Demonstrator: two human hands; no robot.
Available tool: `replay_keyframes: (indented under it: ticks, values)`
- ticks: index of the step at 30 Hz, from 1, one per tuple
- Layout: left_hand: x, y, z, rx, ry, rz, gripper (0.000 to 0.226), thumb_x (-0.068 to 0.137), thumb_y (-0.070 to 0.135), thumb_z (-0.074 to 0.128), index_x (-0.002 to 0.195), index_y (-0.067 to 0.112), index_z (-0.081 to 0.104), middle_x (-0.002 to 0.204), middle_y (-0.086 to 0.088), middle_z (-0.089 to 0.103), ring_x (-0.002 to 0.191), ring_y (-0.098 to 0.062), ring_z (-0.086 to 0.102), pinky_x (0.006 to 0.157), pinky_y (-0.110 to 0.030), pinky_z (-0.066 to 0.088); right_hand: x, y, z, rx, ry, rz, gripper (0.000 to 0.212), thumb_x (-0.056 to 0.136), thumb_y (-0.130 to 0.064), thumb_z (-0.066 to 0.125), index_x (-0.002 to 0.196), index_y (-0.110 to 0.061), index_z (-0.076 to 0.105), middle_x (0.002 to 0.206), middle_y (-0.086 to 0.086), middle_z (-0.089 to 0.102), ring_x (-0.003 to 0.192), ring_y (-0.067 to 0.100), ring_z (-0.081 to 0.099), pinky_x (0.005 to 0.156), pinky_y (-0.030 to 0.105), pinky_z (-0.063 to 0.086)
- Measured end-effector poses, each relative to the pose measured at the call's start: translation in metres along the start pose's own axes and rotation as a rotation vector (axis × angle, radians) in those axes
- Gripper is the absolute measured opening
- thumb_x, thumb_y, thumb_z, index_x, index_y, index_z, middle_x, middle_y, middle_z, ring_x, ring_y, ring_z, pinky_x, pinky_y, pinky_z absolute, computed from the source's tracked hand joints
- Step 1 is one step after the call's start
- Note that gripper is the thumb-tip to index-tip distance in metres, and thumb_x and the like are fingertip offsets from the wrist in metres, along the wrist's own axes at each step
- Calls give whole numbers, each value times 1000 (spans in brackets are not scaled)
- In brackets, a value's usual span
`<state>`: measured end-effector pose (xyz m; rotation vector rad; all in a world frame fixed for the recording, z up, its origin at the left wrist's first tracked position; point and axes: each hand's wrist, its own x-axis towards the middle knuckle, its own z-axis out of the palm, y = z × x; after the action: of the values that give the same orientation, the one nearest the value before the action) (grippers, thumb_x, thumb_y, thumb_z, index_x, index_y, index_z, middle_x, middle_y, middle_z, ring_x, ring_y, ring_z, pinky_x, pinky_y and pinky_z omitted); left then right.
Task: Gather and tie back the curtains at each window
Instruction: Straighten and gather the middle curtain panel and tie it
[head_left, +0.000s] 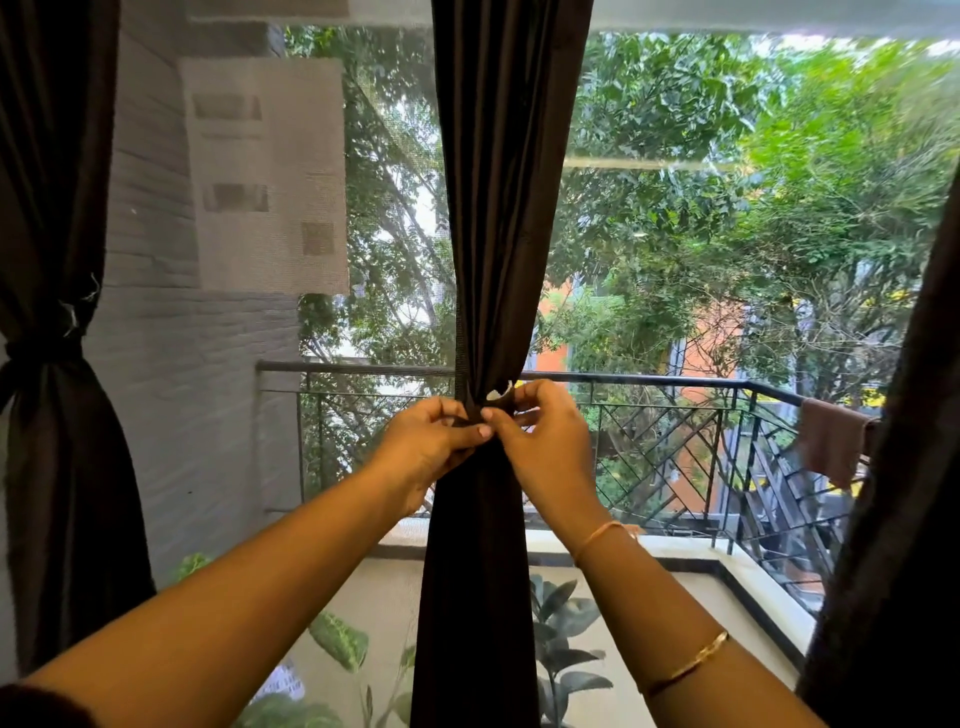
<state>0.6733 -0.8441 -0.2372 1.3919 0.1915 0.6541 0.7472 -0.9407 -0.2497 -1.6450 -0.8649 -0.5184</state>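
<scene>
A dark brown curtain (498, 234) hangs straight ahead, bunched narrow at waist height. A dark tie band (474, 410) wraps it there. My left hand (431, 444) pinches the band from the left. My right hand (540, 436) pinches the band's other end from the right, fingertips meeting at the curtain's front. A small white bit shows just above my right fingers. At the far left hangs a second dark curtain (57, 467), cinched by its own tie (44, 345). A third dark curtain (904, 519) hangs loose along the right edge.
A mesh screen covers the window, with a balcony and black metal railing (675, 415) behind it. A brown cloth (831, 441) hangs on the railing at right. Leafy potted plants (561, 639) stand below. Trees fill the background, and a grey brick wall is at left.
</scene>
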Motion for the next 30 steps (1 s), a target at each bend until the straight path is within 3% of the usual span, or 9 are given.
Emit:
replay_keyframes:
  ticks: [4, 8, 12, 14, 19, 21, 25, 30]
  values:
    - [-4, 2, 0, 140, -29, 52, 18, 74, -9, 67, 82, 6, 60, 80, -9, 66, 75, -17, 65, 70, -23, 57, 2, 3, -4, -74, 105, -99, 10, 86, -16, 62, 83, -13, 53, 83, 1, 55, 75, 21, 56, 59, 27, 38]
    - [-9, 18, 3, 354, -42, 166, 18, 74, -6, 70, 75, 9, 59, 70, -8, 60, 65, -15, 58, 59, -18, 52, 11, 3, -16, 242, 109, 148, 16, 89, -14, 58, 76, -15, 50, 75, 6, 61, 70, 25, 60, 64, 36, 47]
    - [-12, 36, 5, 465, -94, 227, 21, 74, -4, 71, 68, 13, 61, 66, -7, 59, 61, -14, 53, 53, -16, 45, 32, 3, -33, 596, 86, 385, 31, 92, -10, 54, 67, -18, 39, 67, 6, 55, 53, 15, 53, 48, 24, 42]
    - [-14, 40, 6, 510, -105, 264, 22, 74, -2, 71, 65, 15, 61, 63, -3, 58, 58, -10, 52, 52, -15, 44, 38, 6, -36, 641, 87, 436, 30, 92, -8, 54, 67, -17, 40, 65, 6, 53, 52, 15, 51, 44, 23, 43]
    - [-20, 43, 4, 602, -112, 308, 21, 73, 1, 74, 63, 16, 63, 72, -11, 63, 68, -18, 55, 68, -32, 45, 48, 7, -34, 727, 83, 496, 30, 92, -2, 53, 67, -13, 41, 61, 9, 50, 44, 13, 47, 39, 18, 44]
    - [-21, 45, 1, 623, -119, 315, 23, 72, 2, 75, 62, 18, 63, 71, -8, 65, 63, -13, 57, 65, -28, 48, 51, 5, -31, 778, 84, 533, 31, 91, 1, 52, 66, -12, 40, 62, 10, 50, 38, 10, 45, 37, 17, 43]
    - [-15, 43, -14, 486, -173, 153, 21, 77, -4, 68, 66, 12, 60, 64, -4, 62, 46, -1, 53, 45, -13, 42, 47, 8, -24, 706, 103, 499, 31, 91, -1, 53, 67, -12, 38, 64, 14, 52, 42, 13, 45, 38, 20, 44]
    - [-6, 18, -30, 141, -178, -193, 20, 87, -4, 55, 73, 10, 53, 62, -2, 63, 45, -3, 54, 46, -13, 46, 32, 8, -20, 587, 117, 418, 31, 90, -3, 54, 66, -14, 40, 57, 8, 50, 44, 12, 48, 44, 24, 50]
